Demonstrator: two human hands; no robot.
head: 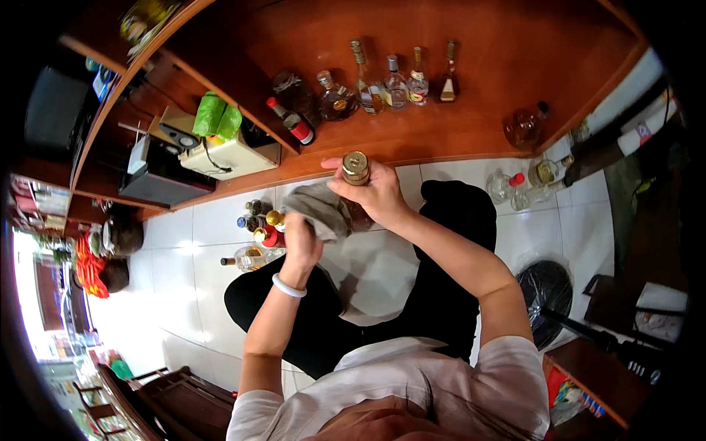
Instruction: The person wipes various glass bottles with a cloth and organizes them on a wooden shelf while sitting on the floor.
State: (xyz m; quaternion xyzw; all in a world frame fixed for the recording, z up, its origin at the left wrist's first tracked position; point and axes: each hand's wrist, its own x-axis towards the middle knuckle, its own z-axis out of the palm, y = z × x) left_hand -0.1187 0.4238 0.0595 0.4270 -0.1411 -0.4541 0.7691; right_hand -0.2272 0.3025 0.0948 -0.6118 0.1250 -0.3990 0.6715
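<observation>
In the head view my right hand grips the neck of a glass bottle with a gold cap. The cap points up towards me, and the bottle's body shows only in part below my fingers. A grey cloth is bunched in my left hand and lies against the side of that bottle. Just left of the cloth, several bottles stand on the tiles, among them one with a red neck and gold cap and one with a round gold stopper. Part of this group is hidden by the cloth and my left hand.
A wooden cabinet shelf ahead carries several liquor bottles. Clear glass bottles are on the floor to the right. A clear bottle is near my left knee. A black round base wrapped in plastic stands at right.
</observation>
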